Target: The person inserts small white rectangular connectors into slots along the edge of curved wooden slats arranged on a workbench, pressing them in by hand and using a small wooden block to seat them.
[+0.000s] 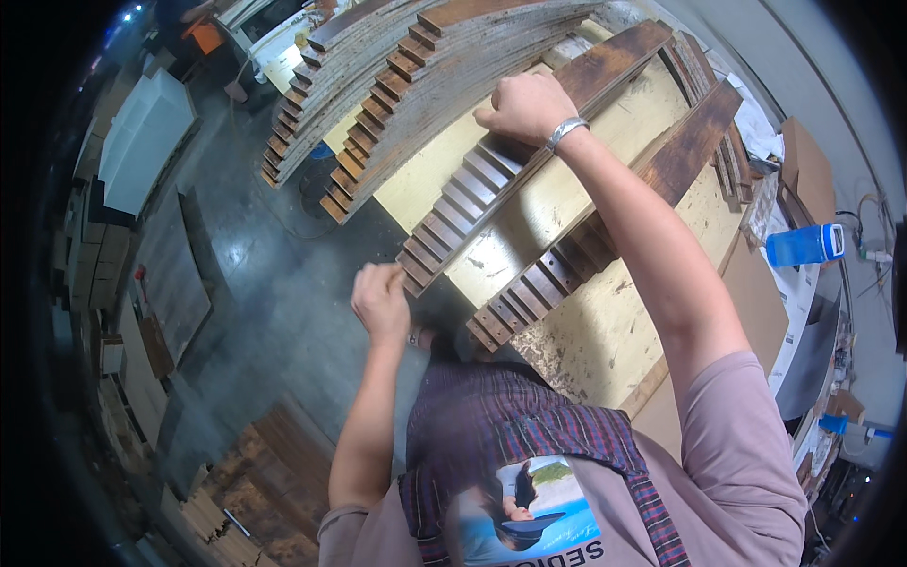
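A row of brown wooden planks (pixel 456 210) lies in a stack with staggered, step-like ends. At the near-left end of this row, my left hand (pixel 381 300) is closed, its fingertips pinching the corner of the end plank. Higher up, my right hand (pixel 531 106) is curled into a fist over the same row, with a silver bracelet at the wrist. What its fingers hold, if anything, is hidden beneath it. To the right, a second stepped stack of darker planks (pixel 543 288) has small holes near its ends; my right forearm passes over part of it.
Both stacks rest on a pale yellow table (pixel 605 326) with worn patches. Beyond stand taller stepped plank stacks (pixel 378 113). A blue bottle (pixel 803 246) lies at the right by a cardboard sheet (pixel 756 307). Patterned brown boards (pixel 265 477) are at the lower left. A person (pixel 184 11) is far off.
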The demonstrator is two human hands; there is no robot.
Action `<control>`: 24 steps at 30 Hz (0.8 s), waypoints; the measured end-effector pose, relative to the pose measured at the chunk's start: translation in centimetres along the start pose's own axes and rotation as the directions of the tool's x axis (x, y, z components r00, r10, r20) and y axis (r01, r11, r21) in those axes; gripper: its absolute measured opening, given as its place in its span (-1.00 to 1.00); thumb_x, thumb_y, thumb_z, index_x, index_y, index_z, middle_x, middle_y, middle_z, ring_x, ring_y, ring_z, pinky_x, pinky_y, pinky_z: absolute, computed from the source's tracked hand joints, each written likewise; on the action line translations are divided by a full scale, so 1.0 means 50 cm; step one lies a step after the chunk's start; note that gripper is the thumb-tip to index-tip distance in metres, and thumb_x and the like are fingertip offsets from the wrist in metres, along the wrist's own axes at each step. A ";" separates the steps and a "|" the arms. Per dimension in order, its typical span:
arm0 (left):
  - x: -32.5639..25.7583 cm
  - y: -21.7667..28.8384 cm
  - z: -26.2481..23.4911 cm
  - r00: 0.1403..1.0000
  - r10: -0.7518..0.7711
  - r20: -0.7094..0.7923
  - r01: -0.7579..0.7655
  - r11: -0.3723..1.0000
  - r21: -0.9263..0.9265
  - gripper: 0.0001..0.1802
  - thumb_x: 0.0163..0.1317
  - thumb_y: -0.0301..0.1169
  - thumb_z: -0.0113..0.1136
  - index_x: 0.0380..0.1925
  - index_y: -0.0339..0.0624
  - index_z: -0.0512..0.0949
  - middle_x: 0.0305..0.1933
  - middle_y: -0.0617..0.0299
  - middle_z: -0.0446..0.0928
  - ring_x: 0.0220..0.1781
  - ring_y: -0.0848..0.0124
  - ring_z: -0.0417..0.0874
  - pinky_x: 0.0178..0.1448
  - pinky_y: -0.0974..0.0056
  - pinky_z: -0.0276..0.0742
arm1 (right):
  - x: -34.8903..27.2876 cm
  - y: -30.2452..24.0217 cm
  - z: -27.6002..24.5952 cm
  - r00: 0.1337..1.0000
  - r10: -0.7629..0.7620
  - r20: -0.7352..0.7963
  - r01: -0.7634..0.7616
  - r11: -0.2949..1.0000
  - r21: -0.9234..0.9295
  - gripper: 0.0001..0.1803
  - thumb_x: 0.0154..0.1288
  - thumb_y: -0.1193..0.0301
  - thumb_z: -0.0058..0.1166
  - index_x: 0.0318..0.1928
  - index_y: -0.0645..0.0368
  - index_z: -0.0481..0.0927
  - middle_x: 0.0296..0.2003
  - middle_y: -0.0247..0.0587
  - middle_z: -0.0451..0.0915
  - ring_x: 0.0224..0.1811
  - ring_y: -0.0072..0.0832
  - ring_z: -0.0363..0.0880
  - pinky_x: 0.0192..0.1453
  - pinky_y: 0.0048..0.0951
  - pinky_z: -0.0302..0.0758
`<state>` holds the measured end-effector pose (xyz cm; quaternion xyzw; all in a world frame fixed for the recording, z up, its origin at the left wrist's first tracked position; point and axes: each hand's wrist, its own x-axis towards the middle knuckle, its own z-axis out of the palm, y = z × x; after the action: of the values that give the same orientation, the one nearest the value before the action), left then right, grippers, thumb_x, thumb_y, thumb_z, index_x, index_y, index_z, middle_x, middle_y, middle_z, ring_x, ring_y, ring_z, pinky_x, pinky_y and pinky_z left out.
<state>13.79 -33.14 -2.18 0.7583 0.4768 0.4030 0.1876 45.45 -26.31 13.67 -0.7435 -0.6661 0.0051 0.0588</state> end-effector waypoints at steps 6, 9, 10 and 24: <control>-0.030 0.018 -0.022 1.000 0.012 0.019 -0.010 0.995 -0.102 -0.88 -0.01 -0.60 0.37 -0.42 -0.18 0.73 -0.43 0.13 0.58 -0.29 0.13 0.62 -0.18 0.11 0.53 | -0.002 -0.014 -0.024 0.995 0.063 0.081 -0.062 0.998 -0.016 -0.47 0.23 -0.01 0.08 -0.39 0.26 0.75 -0.32 0.16 0.74 -0.20 0.00 0.74 0.08 -0.07 0.59; -0.021 0.007 -0.011 0.998 0.062 -0.004 -0.063 0.997 -0.045 -0.97 0.08 -0.50 0.27 -0.46 -0.15 0.66 -0.37 0.12 0.59 -0.24 0.10 0.62 -0.19 0.06 0.52 | 0.002 -0.016 -0.016 0.998 0.058 0.027 -0.058 0.998 0.011 -0.44 0.22 -0.02 0.14 -0.44 0.33 0.71 -0.41 0.21 0.71 -0.27 0.03 0.73 0.00 -0.02 0.61; -0.028 0.008 -0.008 0.987 0.155 0.044 -0.156 0.987 0.026 -0.96 0.08 -0.48 0.29 -0.44 -0.10 0.68 -0.37 0.16 0.59 -0.23 0.12 0.62 -0.17 0.06 0.54 | 0.003 -0.003 0.000 0.999 0.037 -0.030 -0.037 0.999 0.015 -0.43 0.21 -0.02 0.15 -0.55 0.33 0.68 -0.48 0.23 0.67 -0.33 0.04 0.71 -0.02 -0.01 0.61; -0.036 -0.023 0.058 0.772 -0.606 0.193 0.633 0.707 -0.315 -0.66 0.19 -0.38 0.48 -0.25 -0.30 0.48 -0.35 0.22 0.57 -0.33 0.51 0.56 -0.31 0.28 0.50 | 0.007 -0.001 0.017 0.994 -0.049 -0.102 0.053 0.998 0.036 -0.46 0.20 0.05 0.15 -0.58 0.35 0.68 -0.58 0.24 0.59 -0.44 0.08 0.65 -0.09 -0.06 0.60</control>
<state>15.01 -33.87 -5.49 0.5205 0.6135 0.3684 0.4658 45.38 -25.89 12.85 -0.7242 -0.6810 -0.0212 0.1066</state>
